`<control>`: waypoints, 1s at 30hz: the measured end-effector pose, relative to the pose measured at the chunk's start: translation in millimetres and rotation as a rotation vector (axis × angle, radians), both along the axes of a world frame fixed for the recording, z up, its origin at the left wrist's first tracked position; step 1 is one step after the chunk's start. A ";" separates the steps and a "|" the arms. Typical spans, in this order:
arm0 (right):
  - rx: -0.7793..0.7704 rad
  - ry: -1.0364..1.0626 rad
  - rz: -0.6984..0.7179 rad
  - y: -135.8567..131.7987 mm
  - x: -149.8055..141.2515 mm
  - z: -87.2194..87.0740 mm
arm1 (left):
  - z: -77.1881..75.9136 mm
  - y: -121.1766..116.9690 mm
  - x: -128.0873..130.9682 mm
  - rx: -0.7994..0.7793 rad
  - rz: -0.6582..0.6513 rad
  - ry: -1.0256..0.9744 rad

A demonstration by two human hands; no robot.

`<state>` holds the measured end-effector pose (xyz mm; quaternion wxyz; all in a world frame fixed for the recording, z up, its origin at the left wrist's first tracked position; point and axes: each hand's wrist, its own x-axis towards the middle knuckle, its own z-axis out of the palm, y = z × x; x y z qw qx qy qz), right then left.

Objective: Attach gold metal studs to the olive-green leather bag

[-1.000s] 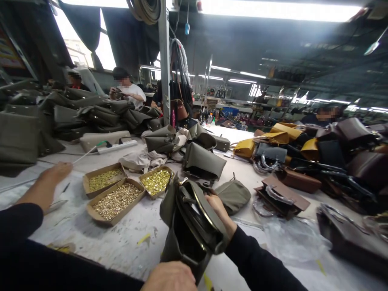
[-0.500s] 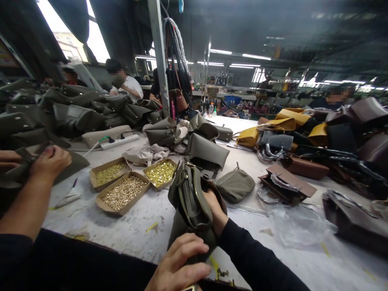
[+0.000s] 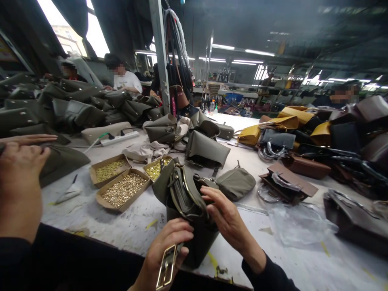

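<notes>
An olive-green handbag stands on the table before me, its top open and a zipped inner pocket showing. My left hand is at the bag's near left side, fingers curled and fingertips at its upper edge. In that hand a strap with a gold rectangular buckle shows beneath the thumb; most of the strap is hidden. My right hand has its fingers stretched out along the right rim of the bag, fingertips by the opening.
Cardboard trays of gold metal pieces sit left of the bag, with white-handled snips nearby. A co-worker's hand rests on olive leather at far left. An olive pouch, brown bag and clear plastic lie right.
My right hand has come out of the bag's opening and straightened its fingers at the rim. My left hand has moved slightly left, showing the buckle. The bag's flap has spread leftward.
</notes>
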<state>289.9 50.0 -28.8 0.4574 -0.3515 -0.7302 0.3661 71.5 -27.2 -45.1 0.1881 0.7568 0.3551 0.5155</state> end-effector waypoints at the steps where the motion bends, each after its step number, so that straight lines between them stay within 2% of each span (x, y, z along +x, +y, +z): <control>1: 0.035 -0.039 0.032 -6.4 1.0 0.5 | 1.3 -0.1 -0.5 -0.005 0.005 -0.001; 4: 0.158 -0.200 0.039 -16.6 -1.1 -2.0 | 0.8 -2.0 -0.3 -0.034 0.014 0.023; 9: 0.219 -0.374 -0.115 -12.3 -9.4 -9.8 | -4.5 -6.2 -3.9 -0.027 -0.018 -0.021; 13: 0.259 -0.606 -0.216 -9.8 -9.5 -11.7 | -9.3 -12.7 -12.5 -0.075 -0.078 -0.082; 16: 0.345 -0.731 -0.273 -8.9 -7.7 -8.4 | -19.5 -22.8 -17.3 -0.107 -0.046 -0.075; 18: 0.390 -0.786 -0.227 -6.3 -6.0 -5.6 | -29.6 -31.5 -16.8 -0.158 0.047 -0.094; 20: 0.398 -0.834 -0.093 -2.3 -3.9 -3.8 | -39.9 -39.9 -13.3 -0.242 0.123 -0.135; 22: 0.377 -0.873 0.055 2.2 -1.4 -3.4 | -47.7 -46.3 -9.1 -0.279 0.138 -0.155; 24: 0.349 -0.884 0.139 6.3 1.0 -3.6 | -52.2 -49.4 -7.3 -0.254 0.120 -0.141; 26: 0.307 -0.832 0.159 10.6 3.1 -3.0 | -54.5 -49.6 -9.1 -0.225 0.116 -0.123; 30: 0.214 -0.609 0.012 26.1 2.7 5.9 | -60.9 -48.2 -19.2 -0.174 0.097 -0.079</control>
